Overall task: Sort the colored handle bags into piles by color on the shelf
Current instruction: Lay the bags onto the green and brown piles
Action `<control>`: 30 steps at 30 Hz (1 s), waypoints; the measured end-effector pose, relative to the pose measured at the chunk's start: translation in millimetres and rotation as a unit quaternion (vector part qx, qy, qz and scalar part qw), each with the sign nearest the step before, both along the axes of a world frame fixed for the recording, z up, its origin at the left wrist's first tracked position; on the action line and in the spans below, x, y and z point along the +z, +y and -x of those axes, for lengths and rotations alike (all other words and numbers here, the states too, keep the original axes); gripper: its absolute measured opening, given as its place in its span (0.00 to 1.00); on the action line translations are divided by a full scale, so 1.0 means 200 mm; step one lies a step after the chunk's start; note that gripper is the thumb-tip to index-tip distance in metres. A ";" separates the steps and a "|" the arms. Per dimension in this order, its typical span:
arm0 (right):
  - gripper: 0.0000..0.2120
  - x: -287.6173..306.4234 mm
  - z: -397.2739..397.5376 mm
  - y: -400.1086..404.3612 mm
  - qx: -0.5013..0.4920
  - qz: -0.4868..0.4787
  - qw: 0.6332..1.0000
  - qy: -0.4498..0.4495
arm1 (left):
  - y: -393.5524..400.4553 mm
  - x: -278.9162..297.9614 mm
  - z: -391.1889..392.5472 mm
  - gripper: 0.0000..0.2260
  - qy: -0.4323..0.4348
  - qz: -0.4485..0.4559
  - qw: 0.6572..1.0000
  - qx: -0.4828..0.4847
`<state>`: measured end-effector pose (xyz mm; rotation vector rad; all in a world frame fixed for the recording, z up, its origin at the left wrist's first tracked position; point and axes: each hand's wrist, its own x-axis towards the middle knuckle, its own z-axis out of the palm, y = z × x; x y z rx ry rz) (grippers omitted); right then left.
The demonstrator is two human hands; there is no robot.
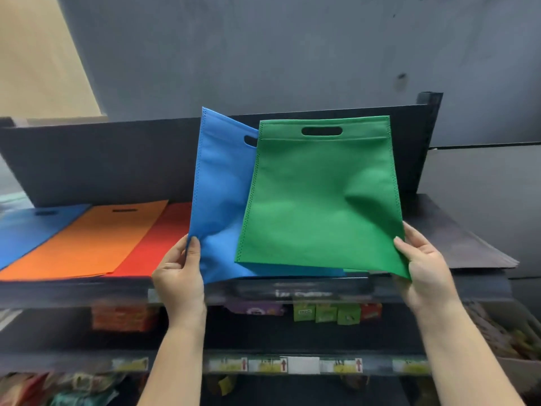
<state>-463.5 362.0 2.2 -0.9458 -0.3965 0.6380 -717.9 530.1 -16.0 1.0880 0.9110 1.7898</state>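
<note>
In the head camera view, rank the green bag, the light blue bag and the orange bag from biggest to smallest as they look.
1. Green bag, fully in view and nearest.
2. Orange bag, flat on the shelf.
3. Light blue bag, partly hidden behind the green one.
The last two look close, and nearness skews this.

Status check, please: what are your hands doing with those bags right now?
Left hand pinching blue bag, right hand gripping green bag. Both raised over shelf. Nothing blocking.
</note>
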 end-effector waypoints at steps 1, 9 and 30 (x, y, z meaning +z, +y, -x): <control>0.16 0.01 0.02 0.05 0.001 0.008 1.000 -0.018 | 0.03 -0.02 0.04 0.07 0.016 0.000 1.000 0.008; 0.17 -0.04 0.08 0.35 -0.079 0.206 0.948 -0.230 | 0.16 -0.15 0.28 0.11 0.171 -0.003 0.985 0.027; 0.13 0.02 0.37 0.32 -0.042 0.297 0.737 -0.605 | -0.14 -0.17 0.66 0.07 0.018 0.055 0.993 0.107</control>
